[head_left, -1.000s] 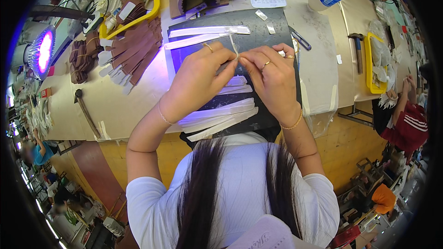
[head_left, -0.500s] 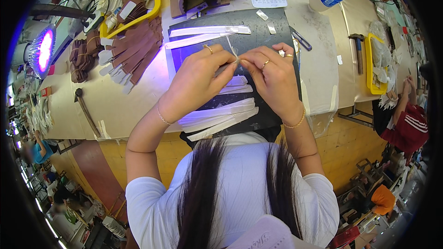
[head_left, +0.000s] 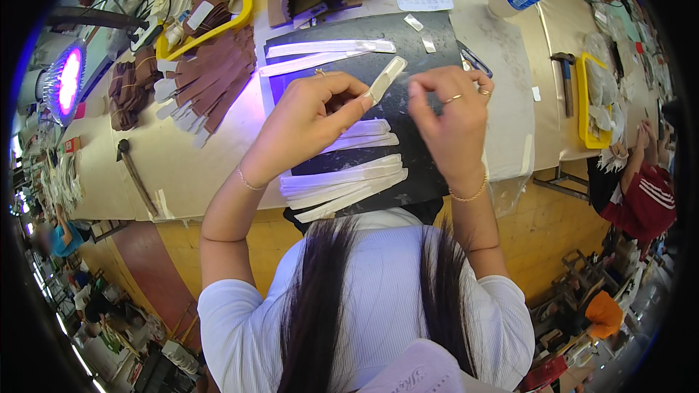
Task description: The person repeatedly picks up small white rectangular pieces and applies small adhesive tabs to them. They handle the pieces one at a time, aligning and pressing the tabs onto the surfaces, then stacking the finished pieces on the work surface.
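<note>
White strip (head_left: 388,80) of narrow, flat form, with a rounded far end, is held in the person's left hand (head_left: 314,115); the thumb and index finger pinch its near end, and the remainder projects from the fingertips, up and to the right, into the gap between the two hands; it is raised above the black mat (head_left: 342,30). The right hand (head_left: 457,113) is positioned to the right of the strip, near its free end but apart from it; its fingers are bent and its thumb is close to the index finger; the fingertips are blurred, so whether they grip anything cannot be told.

Further white strips lie on the mat: a lower bundle (head_left: 346,182) is arranged nearest the person's body, below both hands; a smaller bundle (head_left: 362,136) lies between the hands, just below the left thumb; a pair of strips (head_left: 331,49) lies beyond the left hand, its left ends overhanging the mat edge.

A utility knife (head_left: 475,62) lies at the right edge of the mat, just beyond the right hand's fingers and partly hidden by them; two small pale pieces (head_left: 428,44) rest on the mat's upper right portion; brown straps (head_left: 218,87) are fanned out to the left of the mat.
</note>
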{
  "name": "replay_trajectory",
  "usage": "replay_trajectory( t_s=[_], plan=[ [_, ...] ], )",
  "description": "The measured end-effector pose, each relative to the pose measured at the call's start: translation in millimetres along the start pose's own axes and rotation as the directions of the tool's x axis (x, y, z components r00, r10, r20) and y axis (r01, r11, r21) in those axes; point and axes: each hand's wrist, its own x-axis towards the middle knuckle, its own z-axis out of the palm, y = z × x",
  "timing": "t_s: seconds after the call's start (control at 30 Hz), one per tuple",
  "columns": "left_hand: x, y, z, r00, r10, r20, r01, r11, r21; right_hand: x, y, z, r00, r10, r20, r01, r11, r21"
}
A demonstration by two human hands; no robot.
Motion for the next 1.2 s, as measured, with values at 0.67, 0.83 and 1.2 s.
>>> replay_trajectory(
  t_s=[0.67, 0.83, 1.2],
  plan=[
    [-1.7, 9.4, 6.1, 0.978, 0.205, -0.031, -0.196, 0.964, 0.178, 2.7, -16.7, -1.6, 0.979, -0.063, 0.194, 0.046, 0.995, 0.092],
    [-0.8, 5.9, 6.6, 0.974, 0.226, -0.035, -0.215, 0.958, 0.191, -0.1, -10.4, 2.9, 0.982, -0.072, 0.172, 0.048, 0.989, 0.140],
    [0.4, 5.0, 4.0, 0.996, 0.089, 0.012, -0.090, 0.992, 0.087, -0.6, -6.2, 4.4, 0.971, 0.015, 0.237, -0.082, 0.958, 0.275]
  ],
)
